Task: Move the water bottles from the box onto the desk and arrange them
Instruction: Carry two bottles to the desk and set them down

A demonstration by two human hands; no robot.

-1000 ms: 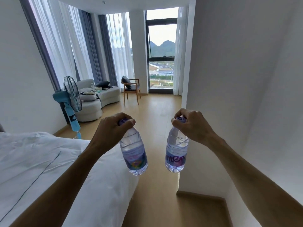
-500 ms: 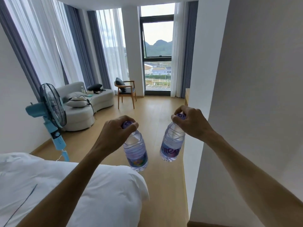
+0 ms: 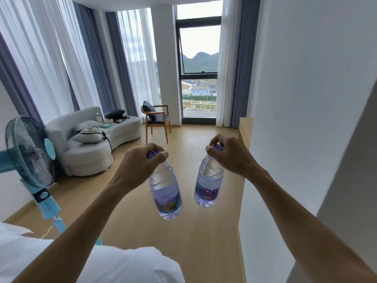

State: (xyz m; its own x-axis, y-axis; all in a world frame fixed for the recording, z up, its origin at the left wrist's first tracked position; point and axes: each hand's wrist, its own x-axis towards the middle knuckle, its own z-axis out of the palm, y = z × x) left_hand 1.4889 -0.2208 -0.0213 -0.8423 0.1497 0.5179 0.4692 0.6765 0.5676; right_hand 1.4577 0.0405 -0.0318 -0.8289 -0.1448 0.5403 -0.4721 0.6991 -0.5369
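Gripping a bottle point(image 3: 166, 193) by its cap, left hand point(image 3: 140, 160); right hand point(image 3: 230, 155) likewise grips another bottle point(image 3: 208, 186) above the floor point(image 3: 204, 242).

Two clear bottles point(image 3: 165, 193) point(image 3: 208, 185) (purple-capped) hang apart, bottoms tilted inward.

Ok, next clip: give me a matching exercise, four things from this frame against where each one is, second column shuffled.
Things:
1. water bottle with the readable label
2. blue standing fan
3. wooden armchair
4. white pillow

Places:
A. on the curved white sofa
B. at the left edge, on the floor near the bed
C. hanging by its cap from the right hand
D. by the tall window, holding a dark cushion

Pairs: 1-C, 2-B, 3-D, 4-A
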